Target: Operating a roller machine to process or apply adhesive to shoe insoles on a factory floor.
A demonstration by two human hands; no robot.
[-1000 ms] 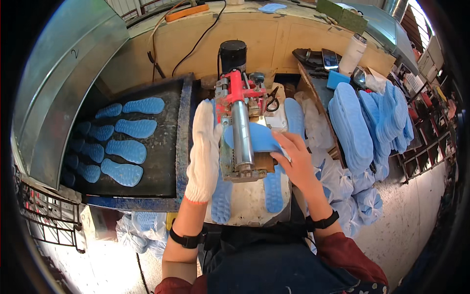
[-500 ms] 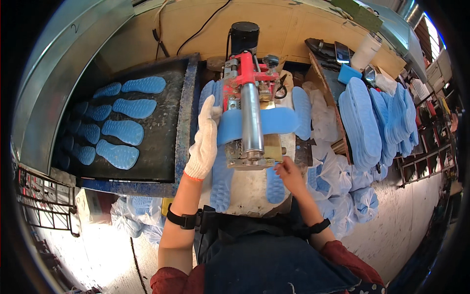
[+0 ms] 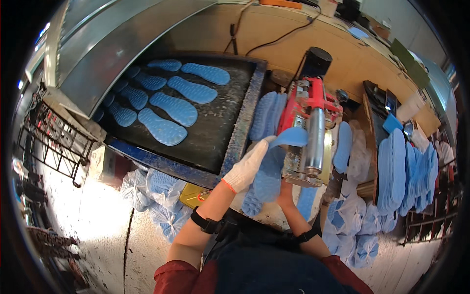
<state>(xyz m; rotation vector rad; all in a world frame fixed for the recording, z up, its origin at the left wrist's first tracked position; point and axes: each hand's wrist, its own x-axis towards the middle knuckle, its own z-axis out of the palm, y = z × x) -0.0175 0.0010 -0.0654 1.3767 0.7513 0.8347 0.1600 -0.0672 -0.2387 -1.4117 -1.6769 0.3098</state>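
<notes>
My left hand (image 3: 249,166), in a white knitted glove with an orange cuff, has its fingers closed at the near end of a blue insole (image 3: 291,137). That insole curves out of the left side of the steel roller (image 3: 315,139) on a red press machine (image 3: 313,95). Another blue insole (image 3: 268,179), blurred by motion, stands tilted just beside the glove. My bare right hand (image 3: 285,193) is at its lower right edge, below the roller, and appears to grip it; the fingers are mostly hidden.
Left, a dark conveyor bed (image 3: 215,142) with a blue rim carries rows of blue insoles (image 3: 174,108). Right, stacked insoles (image 3: 391,166) stand on a shelf. Bagged insoles (image 3: 347,215) lie on the floor below. More insoles (image 3: 267,115) rest left of the machine.
The view has turned left. The insole under the roller has shifted and now bends toward my gloved hand. My right hand has moved left, beside a second insole.
</notes>
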